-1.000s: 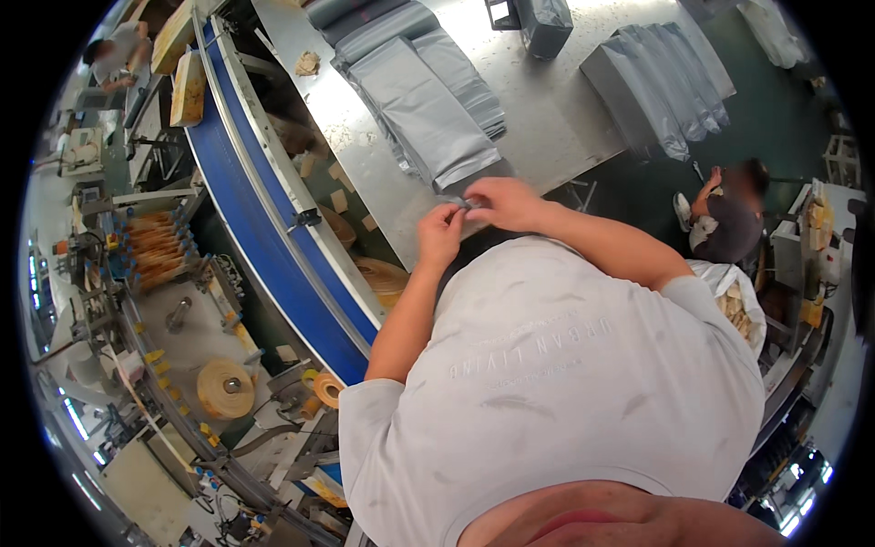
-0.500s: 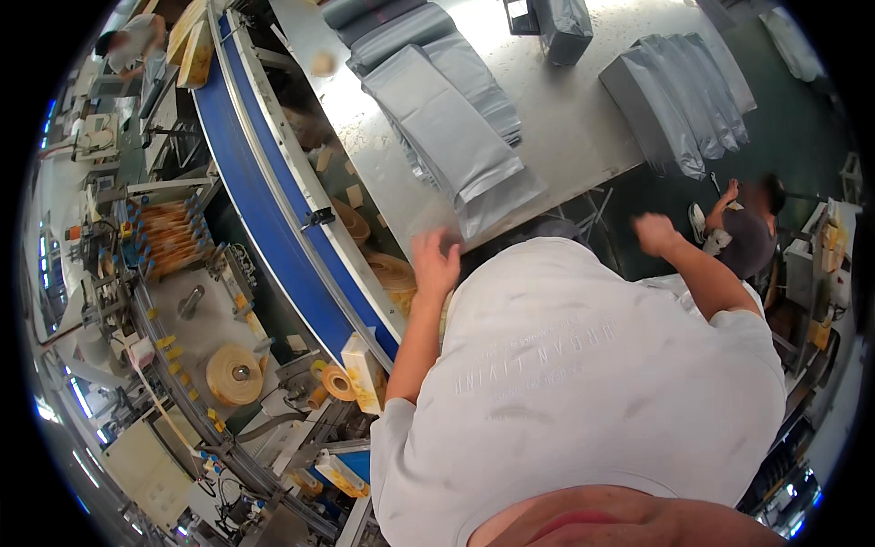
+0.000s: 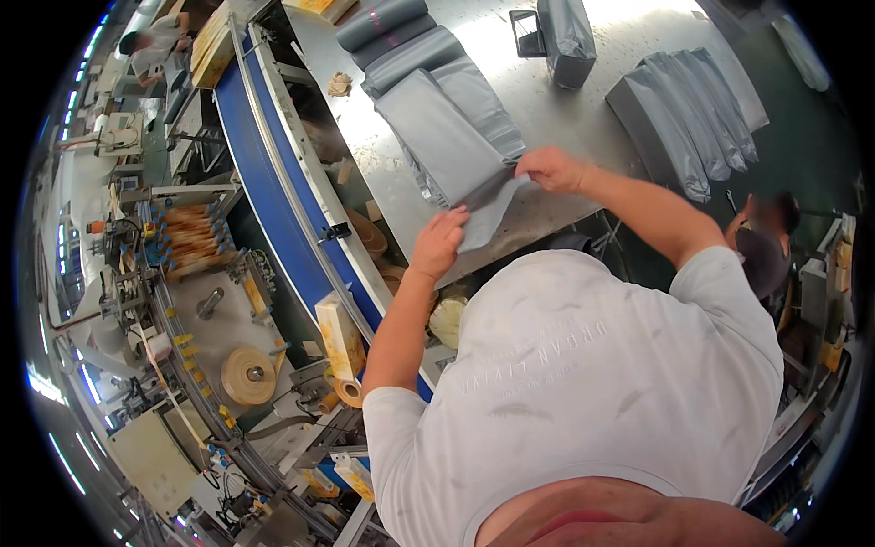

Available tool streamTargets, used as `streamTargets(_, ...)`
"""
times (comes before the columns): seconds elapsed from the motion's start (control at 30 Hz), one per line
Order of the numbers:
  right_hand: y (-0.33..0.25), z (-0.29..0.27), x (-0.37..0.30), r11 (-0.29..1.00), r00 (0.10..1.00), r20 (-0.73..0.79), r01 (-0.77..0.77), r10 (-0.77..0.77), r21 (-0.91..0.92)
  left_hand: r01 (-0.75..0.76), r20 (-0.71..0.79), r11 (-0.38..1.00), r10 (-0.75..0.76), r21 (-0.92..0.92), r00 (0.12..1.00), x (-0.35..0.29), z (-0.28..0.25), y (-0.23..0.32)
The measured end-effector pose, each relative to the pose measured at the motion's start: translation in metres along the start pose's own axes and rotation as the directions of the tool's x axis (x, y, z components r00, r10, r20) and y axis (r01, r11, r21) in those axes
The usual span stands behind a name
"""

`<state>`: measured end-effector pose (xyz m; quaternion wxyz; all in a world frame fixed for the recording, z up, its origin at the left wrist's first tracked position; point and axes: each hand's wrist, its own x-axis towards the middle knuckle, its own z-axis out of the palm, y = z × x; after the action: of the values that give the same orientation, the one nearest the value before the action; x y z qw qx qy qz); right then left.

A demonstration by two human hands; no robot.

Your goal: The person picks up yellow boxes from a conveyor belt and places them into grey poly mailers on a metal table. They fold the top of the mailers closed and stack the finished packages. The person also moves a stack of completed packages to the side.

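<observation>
A stack of flat grey plastic bags [image 3: 447, 137] lies slanted on the metal table, its loose end toward me. My left hand [image 3: 440, 242] pinches the left side of the top bag's loose flap [image 3: 488, 219]. On the flap's right side, the fingers of my right hand [image 3: 551, 170] are closed, near the table's front edge. Between the two hands the thin film is raised and slightly creased. My fingertips are partly hidden by the film and by the hands themselves.
Grey rolls [image 3: 383, 32] lie behind the stack. Bundled grey bags [image 3: 684, 123] stand at the table's right. A black frame [image 3: 527, 35] sits at the back. A blue conveyor [image 3: 251, 173] carrying a yellow-white box [image 3: 339, 333] runs along the left. A person [image 3: 766, 246] is at the right.
Both hands have reached forward to the stack and taken hold of the top bag's flap; the right came from beyond the table edge. The yellow-white box has moved farther along the conveyor.
</observation>
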<state>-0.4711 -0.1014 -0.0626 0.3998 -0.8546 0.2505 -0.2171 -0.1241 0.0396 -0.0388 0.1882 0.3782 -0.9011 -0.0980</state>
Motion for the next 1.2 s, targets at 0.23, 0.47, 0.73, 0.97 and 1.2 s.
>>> streamTargets(0.23,-0.011,0.042,0.063,0.627,0.598,-0.22,-0.646,0.77,0.435,0.237,0.169,-0.12,-0.965,-0.964,0.199,0.023,0.064,-0.034)
streamTargets(0.47,-0.003,0.066,0.051,0.894,0.765,-0.49,-0.44,0.419,0.079,0.49,-0.48,0.377,-0.872,-0.786,-0.099,0.056,0.067,-0.008)
streamTargets(0.73,-0.036,0.118,0.067,0.807,0.755,-0.317,-0.454,0.574,0.379,0.275,0.183,-0.099,-0.938,-0.956,0.296,0.001,0.076,-0.03)
streamTargets(0.97,-0.078,0.007,-0.027,0.044,0.625,0.046,-0.127,0.779,0.991,0.315,0.063,0.488,-0.465,-0.814,0.883,0.04,-0.004,0.06)
streamTargets(1.2,-0.102,-0.042,-0.189,0.604,0.415,-0.682,-0.795,0.602,0.049,0.42,0.235,0.436,-0.416,-0.796,0.878,0.008,0.023,0.063)
